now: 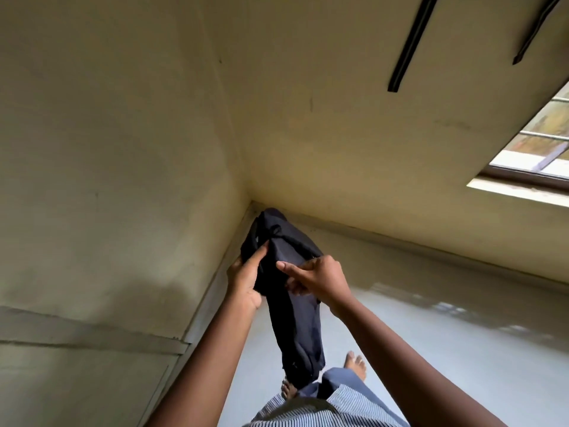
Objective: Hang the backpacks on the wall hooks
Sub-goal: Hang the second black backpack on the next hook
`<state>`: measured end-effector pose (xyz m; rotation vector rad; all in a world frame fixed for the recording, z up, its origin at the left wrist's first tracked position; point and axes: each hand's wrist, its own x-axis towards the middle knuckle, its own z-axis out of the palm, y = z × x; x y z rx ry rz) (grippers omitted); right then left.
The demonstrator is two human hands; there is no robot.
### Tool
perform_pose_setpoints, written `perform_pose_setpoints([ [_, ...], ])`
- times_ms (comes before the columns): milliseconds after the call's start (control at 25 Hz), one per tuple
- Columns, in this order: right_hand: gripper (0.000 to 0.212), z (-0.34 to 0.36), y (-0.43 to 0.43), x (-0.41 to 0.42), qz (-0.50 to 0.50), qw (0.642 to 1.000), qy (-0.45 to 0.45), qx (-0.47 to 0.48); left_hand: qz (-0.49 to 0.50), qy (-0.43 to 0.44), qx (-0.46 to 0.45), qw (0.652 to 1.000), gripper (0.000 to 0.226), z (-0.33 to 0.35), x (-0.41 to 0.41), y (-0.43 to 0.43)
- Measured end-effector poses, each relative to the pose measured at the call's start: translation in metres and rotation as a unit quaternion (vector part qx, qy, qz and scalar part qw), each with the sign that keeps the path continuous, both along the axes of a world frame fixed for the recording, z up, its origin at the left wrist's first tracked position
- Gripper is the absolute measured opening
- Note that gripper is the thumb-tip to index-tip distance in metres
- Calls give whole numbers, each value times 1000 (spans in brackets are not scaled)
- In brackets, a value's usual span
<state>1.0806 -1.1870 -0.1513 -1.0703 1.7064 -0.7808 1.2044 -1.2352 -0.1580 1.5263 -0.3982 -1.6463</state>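
in the middle of the view, a dark navy soft fabric backpack (pixel 295 318) hangs lengthwise off the floor, held up in front of the room's corner. its upper end points to 12 o'clock and its lower end dangles toward 6 o'clock, over the person's bare feet (pixel 357 365). the left hand (pixel 246 278), at the bag's 9 o'clock side, grips its edge, thumb laid up on the front and fingers wrapped behind. the right hand (pixel 317 280), at the 3 o'clock side, holds the opposite edge with its lower fingers curled into the cloth and the index finger stretched across the fabric. cream plastered walls (pixel 107 149) meet behind the bag. two black narrow strips (pixel 409 47) hang on the wall at 1 o'clock. a barred window (pixel 535 149) sits at 3 o'clock, above the grey smooth floor (pixel 431 349).
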Motion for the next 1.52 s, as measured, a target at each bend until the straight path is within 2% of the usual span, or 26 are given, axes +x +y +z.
perform_pose_setpoints([
  [80,51,1,9,-3,-49,997,64,-18,-5,-16,-2,1000,36,-4,1,4],
  [120,48,2,13,-5,-66,996,58,-24,-7,-19,-6,1000,34,-7,2,7],
  [200,29,3,17,-5,-86,994,-58,-32,-21,-27,-21,999,34,-13,1,14],
  [280,25,-1,14,0,-107,986,-125,-22,-52,-69,-32,996,35,-17,-3,22],
  [440,18,-22,-2,9,-175,978,-116,-13,-119,-130,-69,982,38,-20,-1,28],
  [520,15,-32,-8,8,-171,981,-90,-11,-225,-159,-77,958,42,-17,10,23],
  [600,20,-41,-12,5,-136,990,-27,-6,-345,-222,-74,909,57,-15,18,22],
  [640,25,-45,-13,4,-110,994,15,-2,-372,-285,-99,878,61,-14,19,23],
  [720,34,-47,-13,4,-61,996,68,-8,-374,-388,-206,817,55,-8,17,25],
  [760,35,-46,-12,3,-44,996,75,-19,-384,-392,-250,798,56,-4,15,21],
  [840,29,-38,-11,0,-26,997,59,-51,-466,-327,-265,778,69,7,9,5],
  [920,16,-25,-11,-10,-22,995,30,-90,-558,-319,-277,714,71,16,4,-17],
  [1040,11,-1,-14,-34,-71,990,-5,-124,-599,-387,-363,600,50,37,-11,-45],
  [1120,13,12,-16,-47,-91,988,1,-126,-603,-392,-403,566,34,48,-22,-56],
  [1280,20,31,-17,-61,-98,986,17,-132,-605,-395,-393,569,26,64,-38,-68],
  [1360,22,40,-19,-67,-107,984,15,-143,-556,-422,-424,577,24,70,-42,-69],
  [1520,20,67,-35,-72,-167,971,19,-172,-449,-355,-488,659,22,93,-45,-70],
])
